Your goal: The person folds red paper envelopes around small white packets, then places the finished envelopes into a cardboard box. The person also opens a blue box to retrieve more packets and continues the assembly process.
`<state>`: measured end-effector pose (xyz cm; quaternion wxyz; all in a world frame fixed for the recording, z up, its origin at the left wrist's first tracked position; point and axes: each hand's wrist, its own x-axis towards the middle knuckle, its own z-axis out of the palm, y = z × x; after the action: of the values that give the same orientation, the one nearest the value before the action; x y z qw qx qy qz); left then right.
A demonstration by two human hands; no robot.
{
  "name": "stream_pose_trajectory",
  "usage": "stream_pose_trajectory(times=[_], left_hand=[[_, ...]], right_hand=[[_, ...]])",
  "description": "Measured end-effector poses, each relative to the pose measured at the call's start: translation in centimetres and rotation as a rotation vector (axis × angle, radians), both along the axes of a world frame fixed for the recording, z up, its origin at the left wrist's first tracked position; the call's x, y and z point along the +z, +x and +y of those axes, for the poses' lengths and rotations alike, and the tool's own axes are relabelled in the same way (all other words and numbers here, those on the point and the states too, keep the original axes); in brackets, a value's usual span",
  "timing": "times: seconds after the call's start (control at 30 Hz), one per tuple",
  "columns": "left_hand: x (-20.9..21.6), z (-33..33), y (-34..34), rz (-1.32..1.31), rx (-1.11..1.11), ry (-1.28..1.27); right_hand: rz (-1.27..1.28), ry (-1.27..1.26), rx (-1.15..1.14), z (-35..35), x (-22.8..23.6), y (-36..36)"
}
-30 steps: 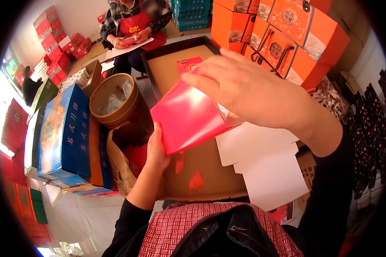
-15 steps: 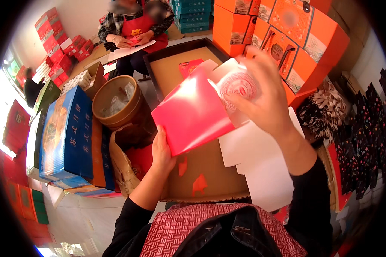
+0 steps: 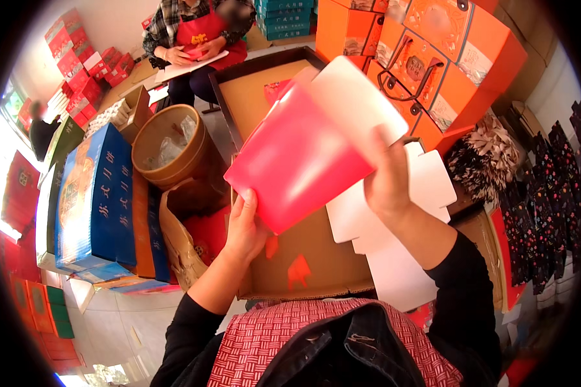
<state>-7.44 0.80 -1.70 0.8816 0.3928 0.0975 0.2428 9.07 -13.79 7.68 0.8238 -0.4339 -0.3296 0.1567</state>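
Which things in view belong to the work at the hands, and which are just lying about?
Part of the work:
- left hand, gripping the red box
- right hand, at the box's raised pale flap

Lying about:
- white card sheet, beyond the box
- blue box
- brown bucket
- stacked orange boxes

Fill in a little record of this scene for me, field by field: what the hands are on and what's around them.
Left hand: holding the lower edge of a glossy red box
Right hand: at the box's pale flap; exact grip unclear
Flap: raised, not tucked in
Under the box: brown cardboard with red scraps
Right side: white card, stacked orange boxes
Left side: tan bucket, blue box
Across: seated person in a red apron
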Motion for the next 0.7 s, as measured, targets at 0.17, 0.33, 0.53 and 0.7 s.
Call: stream_pose_trajectory(times=[0.17, 0.33, 0.53, 0.7], left_hand=[[0.6, -1.7, -0.2, -0.084, -0.004, -0.023], [-1.1, -1.1, -1.8, -0.038, -0.146, 0.115], [2.1, -0.3, -1.8, 0.051, 0.051, 0.596], [2.3, 0.7, -1.4, 0.152, -0.159, 0.781]], right_hand=[[-0.08, 0.018, 0.019, -2.1, 0.2, -2.4], [-0.089, -0.121, -0.034, -2.2, -1.5, -0.6], [-0.321, -0.474, 0.089, -5.1, -5.6, -2.8], [-0.486, -0.612, 0.248, -6.0, -6.4, -1.2]])
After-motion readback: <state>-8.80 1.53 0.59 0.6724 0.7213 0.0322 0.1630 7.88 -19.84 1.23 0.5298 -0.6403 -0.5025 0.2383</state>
